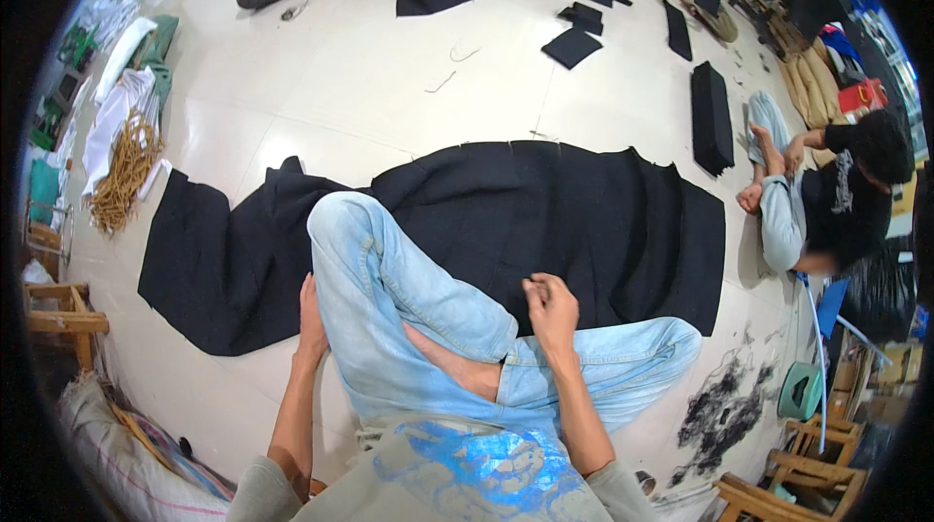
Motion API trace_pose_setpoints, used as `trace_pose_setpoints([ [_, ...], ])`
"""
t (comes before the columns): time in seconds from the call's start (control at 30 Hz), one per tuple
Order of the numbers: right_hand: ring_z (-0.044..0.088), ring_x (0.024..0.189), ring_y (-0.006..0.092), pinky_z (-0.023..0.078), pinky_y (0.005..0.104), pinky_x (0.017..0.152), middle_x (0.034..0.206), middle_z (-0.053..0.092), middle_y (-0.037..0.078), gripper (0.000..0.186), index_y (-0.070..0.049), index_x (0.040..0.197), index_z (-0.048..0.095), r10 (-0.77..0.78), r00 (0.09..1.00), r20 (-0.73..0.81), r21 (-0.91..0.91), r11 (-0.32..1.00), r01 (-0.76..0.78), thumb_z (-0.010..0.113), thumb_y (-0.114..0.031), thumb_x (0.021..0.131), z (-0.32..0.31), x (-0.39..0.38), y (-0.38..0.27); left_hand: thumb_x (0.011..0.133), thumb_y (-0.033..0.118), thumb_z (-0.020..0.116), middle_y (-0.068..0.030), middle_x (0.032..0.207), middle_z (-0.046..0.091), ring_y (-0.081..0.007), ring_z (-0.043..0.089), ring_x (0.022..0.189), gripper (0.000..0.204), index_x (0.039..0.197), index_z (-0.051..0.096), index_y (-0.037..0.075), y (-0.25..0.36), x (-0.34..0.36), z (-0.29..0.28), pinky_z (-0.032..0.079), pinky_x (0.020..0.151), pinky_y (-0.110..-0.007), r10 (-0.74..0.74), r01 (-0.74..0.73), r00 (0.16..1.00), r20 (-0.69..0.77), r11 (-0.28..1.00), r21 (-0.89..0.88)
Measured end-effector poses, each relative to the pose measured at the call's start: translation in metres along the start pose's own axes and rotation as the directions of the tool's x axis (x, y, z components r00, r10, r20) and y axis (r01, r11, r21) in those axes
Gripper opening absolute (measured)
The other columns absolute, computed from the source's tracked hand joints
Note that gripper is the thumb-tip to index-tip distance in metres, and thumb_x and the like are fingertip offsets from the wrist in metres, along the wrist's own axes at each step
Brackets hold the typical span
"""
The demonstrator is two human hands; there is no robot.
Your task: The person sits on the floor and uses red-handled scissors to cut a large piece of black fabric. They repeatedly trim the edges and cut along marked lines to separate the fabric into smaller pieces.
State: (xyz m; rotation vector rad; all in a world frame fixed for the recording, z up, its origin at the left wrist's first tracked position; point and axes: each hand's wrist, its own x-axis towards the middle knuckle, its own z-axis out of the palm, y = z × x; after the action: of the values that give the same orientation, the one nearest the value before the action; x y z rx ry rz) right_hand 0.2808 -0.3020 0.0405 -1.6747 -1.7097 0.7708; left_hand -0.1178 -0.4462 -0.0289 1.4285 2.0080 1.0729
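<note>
A large piece of black cloth point(545, 220) lies spread and rumpled on the floor in front of my crossed legs, in light blue jeans. My left hand point(312, 320) is down beside my raised left knee, next to the cloth's near edge. Its visible fingers look stretched out, and the knee hides part of them. Above my right leg, in front of the cloth, my right hand point(553, 314) has its fingers curled in together. Whatever may be between those fingertips is too small to make out.
Black cloth pieces point(572, 48) and a long black stack point(712, 118) lie beyond. A person point(846, 191) sits at the right; others work at the far side. Brown cords point(126, 172) are at left, a green stool point(800, 390) and wooden frames point(798, 483) at lower right.
</note>
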Motion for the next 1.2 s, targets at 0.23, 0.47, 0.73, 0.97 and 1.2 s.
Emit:
trace_pose_setpoints([
  [0.23, 0.066, 0.103, 0.0422, 0.052, 0.0462, 0.093, 0.117, 0.068, 0.024, 0.02, 0.006, 0.098, 0.066, -0.292, 0.949, 0.122, -0.415, 0.853, 0.316, 0.07, -0.009, 0.086, -0.008, 0.063, 0.067, 0.095, 0.033, 0.054, -0.0172, 0.157, 0.04, -0.0431, 0.024, 0.149, 0.055, 0.143, 0.053, 0.007, 0.0, 0.14, -0.007, 0.013, 0.121, -0.063, 0.334, -0.414, 0.91, 0.245, 0.741, 0.528],
  [0.47, 0.066, 0.095, 0.042, 0.052, 0.0456, 0.087, 0.095, 0.069, 0.022, 0.02, 0.003, 0.086, 0.065, -0.294, 0.953, 0.077, -0.491, 0.821, 0.293, 0.074, -0.016, 0.086, -0.009, 0.09, 0.044, 0.094, 0.01, 0.058, -0.0179, 0.148, 0.05, -0.0376, 0.04, 0.142, 0.037, 0.13, 0.06, 0.006, 0.085, 0.211, -0.013, 0.019, 0.12, -0.058, 0.451, -0.361, 0.888, -0.084, 0.8, 0.479],
  [0.73, 0.063, 0.108, 0.0348, 0.053, 0.0445, 0.09, 0.113, 0.065, 0.015, 0.026, -0.001, 0.095, 0.061, -0.556, 0.73, 0.398, -0.362, 0.635, 0.682, 0.075, -0.017, 0.082, -0.027, 0.071, 0.075, 0.094, 0.026, 0.058, -0.0121, 0.141, 0.052, -0.0314, 0.042, 0.136, 0.051, 0.142, 0.053, 0.012, -0.013, 0.067, -0.01, 0.031, 0.11, -0.052, 0.012, 0.24, 0.955, -0.298, 0.56, 0.793],
  [0.97, 0.071, 0.088, 0.0317, 0.058, 0.0443, 0.074, 0.096, 0.068, 0.013, 0.012, -0.006, 0.091, 0.065, -0.548, 0.606, 0.576, -0.436, 0.422, 0.795, 0.063, -0.007, 0.08, -0.052, 0.142, 0.088, 0.09, 0.018, 0.06, -0.0075, 0.106, 0.061, -0.0284, 0.055, 0.106, 0.032, 0.121, 0.065, 0.013, -0.074, 0.089, -0.102, 0.041, 0.09, -0.047, 0.184, -0.036, 0.982, -0.036, 0.372, 0.927],
  [1.2, 0.068, 0.092, 0.0386, 0.055, 0.0448, 0.079, 0.095, 0.07, 0.017, 0.017, 0.0, 0.092, 0.067, -0.519, 0.775, 0.361, -0.316, 0.713, 0.626, 0.064, 0.004, 0.076, -0.12, 0.146, 0.065, 0.105, 0.028, 0.05, -0.0085, 0.075, 0.068, -0.018, 0.063, 0.062, 0.037, 0.09, 0.072, 0.002, -0.019, 0.092, -0.178, 0.051, 0.053, -0.035, -0.073, 0.089, 0.99, -0.124, 0.987, 0.132],
])
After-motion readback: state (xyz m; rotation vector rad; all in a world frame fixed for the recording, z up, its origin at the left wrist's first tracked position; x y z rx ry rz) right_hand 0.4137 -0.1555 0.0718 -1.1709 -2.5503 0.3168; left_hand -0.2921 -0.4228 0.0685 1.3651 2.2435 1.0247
